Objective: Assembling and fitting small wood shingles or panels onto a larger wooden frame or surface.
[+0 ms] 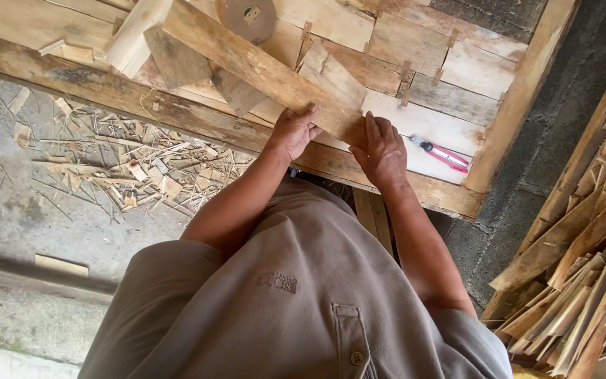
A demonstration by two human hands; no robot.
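Below the camera, on a rough wooden workbench (415, 184): long weathered plank (247, 60) lying slantwise across the top, near end pinned under two bare hands. Left hand (293, 132) pressed over the plank's near edge, fingers curled on it; right hand (381, 151) laid flat just beside, fingertips on the plank's end. Neither closed fully around the wood, more pressing than clutching. Palms hidden, so underside contact unclear. Far end of plank resting on a pale square timber (133, 38), cut off by the upper edge. Round brownish disc (247, 15) near the top, half out of view, kind hard to tell. Red and white utility knife (442, 154) lying on the bench, right of the hands. Splinters and shavings (120, 165) strewn on the concrete floor at left. Stack of thin wood offcuts (590, 274) heaped at right, partly cropped. Grey shirt (296, 295) filling the lower view, hiding legs and bench front.
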